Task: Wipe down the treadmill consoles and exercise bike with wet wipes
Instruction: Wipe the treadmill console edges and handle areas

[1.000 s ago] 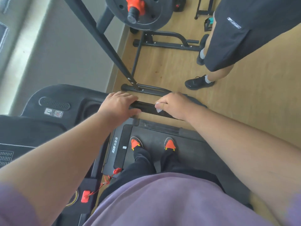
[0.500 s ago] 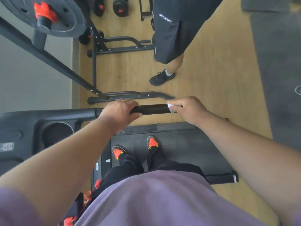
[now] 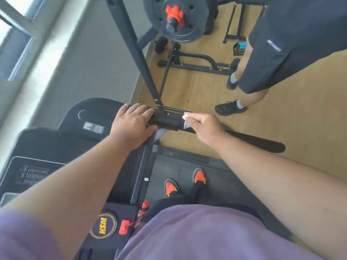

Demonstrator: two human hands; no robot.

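A weight plate hangs above a wooden floor.

A matt black foam-like handrail, glossy wood-look floor and a white paper-like wet wipe are being shown

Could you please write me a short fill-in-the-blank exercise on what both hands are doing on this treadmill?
1. The right hand pinches a white ____ against the black handlebar.
2. The left hand rests on the handlebar with its fingers ____.
3. The wearer's shoes on the belt are black and ____.

Missing words: wipe; straight; orange
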